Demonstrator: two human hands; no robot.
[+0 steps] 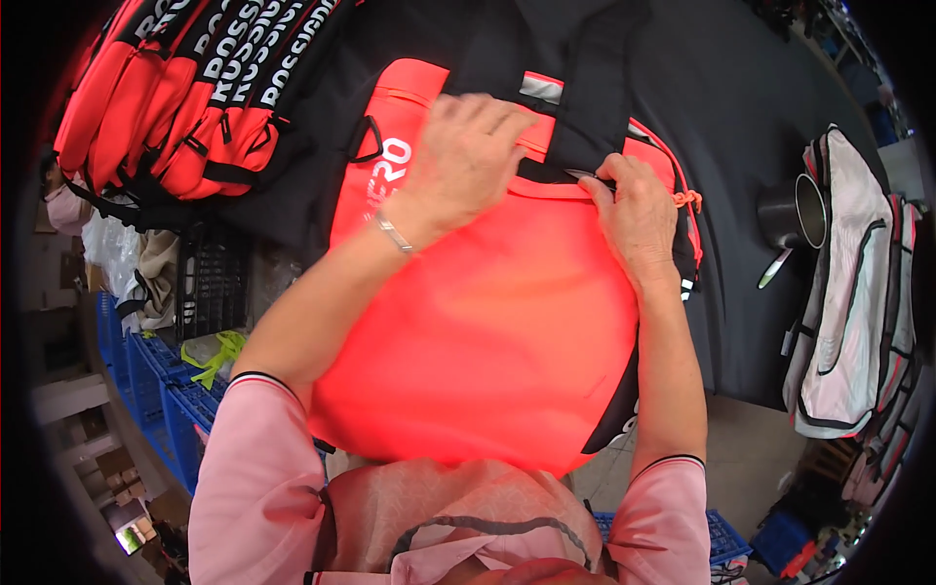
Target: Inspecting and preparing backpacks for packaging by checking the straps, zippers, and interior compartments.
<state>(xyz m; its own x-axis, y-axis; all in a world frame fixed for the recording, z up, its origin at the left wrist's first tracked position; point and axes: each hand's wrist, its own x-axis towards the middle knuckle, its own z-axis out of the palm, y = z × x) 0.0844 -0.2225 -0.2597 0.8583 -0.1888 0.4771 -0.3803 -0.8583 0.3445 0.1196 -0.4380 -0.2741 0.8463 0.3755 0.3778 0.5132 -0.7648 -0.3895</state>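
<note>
A bright orange-red backpack (478,322) with black trim lies in front of me, its lower end against my body. Black straps (593,88) run over its upper part, one with a small silver patch. My left hand (470,161), with a bracelet at the wrist, is over the upper left of the backpack near the white lettering; its bent fingers are blurred. At the upper right, my right hand (639,214) pinches the backpack's edge beside a dark gap under the strap. An orange cord (688,200) hangs just right of that hand.
Similar red and black bags (195,107) are stacked at the upper left. On the right of the black tabletop (721,322) are a dark metal cup (792,212) and pale bags (843,292). Blue crates (146,375) and a black basket (212,283) stand to the left.
</note>
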